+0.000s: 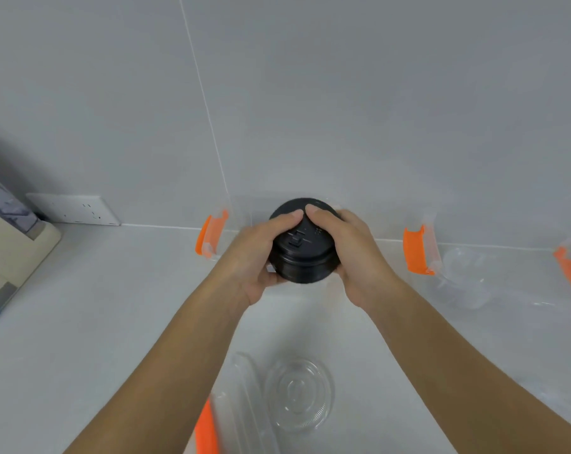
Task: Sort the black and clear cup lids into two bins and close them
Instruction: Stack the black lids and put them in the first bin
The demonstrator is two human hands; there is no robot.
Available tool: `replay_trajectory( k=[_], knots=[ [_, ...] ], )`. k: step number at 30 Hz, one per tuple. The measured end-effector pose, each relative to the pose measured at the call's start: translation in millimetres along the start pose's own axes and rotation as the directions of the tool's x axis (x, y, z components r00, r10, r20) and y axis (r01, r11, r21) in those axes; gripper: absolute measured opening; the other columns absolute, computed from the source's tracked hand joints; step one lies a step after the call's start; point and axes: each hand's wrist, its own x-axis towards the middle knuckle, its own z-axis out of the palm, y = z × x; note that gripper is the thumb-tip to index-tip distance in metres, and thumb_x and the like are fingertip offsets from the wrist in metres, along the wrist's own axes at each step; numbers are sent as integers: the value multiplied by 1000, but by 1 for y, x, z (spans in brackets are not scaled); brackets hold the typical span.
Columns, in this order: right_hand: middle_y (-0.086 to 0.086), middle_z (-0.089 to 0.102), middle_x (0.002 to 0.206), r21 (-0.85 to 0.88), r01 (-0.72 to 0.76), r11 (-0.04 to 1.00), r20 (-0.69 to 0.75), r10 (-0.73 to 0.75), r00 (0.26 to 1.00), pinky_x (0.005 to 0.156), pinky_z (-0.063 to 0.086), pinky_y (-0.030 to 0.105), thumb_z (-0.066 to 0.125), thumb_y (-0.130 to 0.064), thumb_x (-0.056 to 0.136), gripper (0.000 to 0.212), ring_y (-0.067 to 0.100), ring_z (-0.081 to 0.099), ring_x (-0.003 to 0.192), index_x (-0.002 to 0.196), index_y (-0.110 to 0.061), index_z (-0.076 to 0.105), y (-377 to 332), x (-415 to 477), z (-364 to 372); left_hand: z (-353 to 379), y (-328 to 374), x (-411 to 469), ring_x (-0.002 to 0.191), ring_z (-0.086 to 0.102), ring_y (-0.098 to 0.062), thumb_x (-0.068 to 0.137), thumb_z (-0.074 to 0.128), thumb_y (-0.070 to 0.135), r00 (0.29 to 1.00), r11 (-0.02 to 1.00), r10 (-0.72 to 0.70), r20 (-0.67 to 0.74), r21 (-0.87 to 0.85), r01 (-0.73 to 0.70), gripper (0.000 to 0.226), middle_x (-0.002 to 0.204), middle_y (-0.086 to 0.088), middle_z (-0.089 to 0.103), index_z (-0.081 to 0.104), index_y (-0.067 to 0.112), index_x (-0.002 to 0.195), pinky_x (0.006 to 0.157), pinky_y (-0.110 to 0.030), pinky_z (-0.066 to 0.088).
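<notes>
Black round plastic cup lids, stacked (302,253), sit mid-frame, squeezed between the left hand (261,253) and right hand (349,253) above the clear bin with orange clips (212,234); next, lower them inside gently

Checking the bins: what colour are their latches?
Orange latches, clearest in the head view.

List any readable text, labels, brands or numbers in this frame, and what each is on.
None can be read.
Stack of black lids: raised marks on the top lid, too small and blurred to read.
Clear lid: embossed shape at the centre, no legible text.
Wall socket: no lettering visible.
Orange latches: plain.
Beige appliance at the left edge: no legible print.
</notes>
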Motion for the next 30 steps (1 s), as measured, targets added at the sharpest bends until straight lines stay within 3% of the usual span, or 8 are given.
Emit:
replay_trajectory(
  k=[4,6,9,13,16,19,25,30],
  knots=[
    [6,67,110,-16,44,999,40,-43,998,95,49,39,68,-39,77,39,20,63,103,106,-13,59,-19,30,20,-9,33,16,72,68,-10,79,69,30,999,1000,26,-25,2,-26,14,66,10,74,69,20,88,62,-28,57],
    [6,67,109,-26,54,998,57,-52,997,88,51,36,67,-37,78,39,20,64,100,107,-12,58,-24,47,29,-15,45,28,79,67,-12,78,69,30,998,1000,0,-59,23,1,18,78,6,72,68,20,93,60,-28,54],
    [5,67,106,-44,43,998,81,-40,996,70,49,27,66,-36,80,39,16,64,91,109,-12,56,-24,71,42,-25,53,47,92,59,-18,79,68,27,993,997,-68,-100,13,70,19,92,1,65,64,19,96,69,-37,52],
    [5,66,108,-84,-56,995,111,65,992,67,46,28,63,-36,82,39,18,62,94,112,-13,55,-10,98,52,-33,50,72,94,56,-20,83,64,25,980,989,-136,-145,35,142,16,97,-1,60,61,18,97,85,-49,48],
    [6,65,112,-141,-131,981,123,149,981,66,45,29,62,-38,82,43,20,62,97,117,-13,54,3,114,56,-37,41,87,84,54,-20,86,60,23,966,978,-195,-171,40,204,18,93,-3,58,59,15,102,73,-44,47],
    [6,64,115,-193,-187,963,122,213,969,68,45,30,61,-39,83,45,20,61,99,119,-13,54,14,123,58,-40,33,98,75,55,-20,87,57,21,944,962,-263,-200,21,273,7,85,-4,59,59,15,90,57,-35,44],
    [9,65,114,-246,-235,940,109,268,957,60,42,28,59,-35,86,43,18,61,90,120,-9,54,24,132,62,-47,22,114,77,56,-23,87,54,19,924,944,-321,-206,11,330,14,88,-7,62,61,12,97,70,-37,42],
    [5,64,107,-292,-284,913,94,323,942,55,37,26,57,-35,88,41,12,56,78,120,-10,52,29,131,59,-48,15,117,68,54,-22,89,51,13,922,942,-328,-207,2,336,10,79,-8,58,59,8,91,56,-36,41]
  ],
)
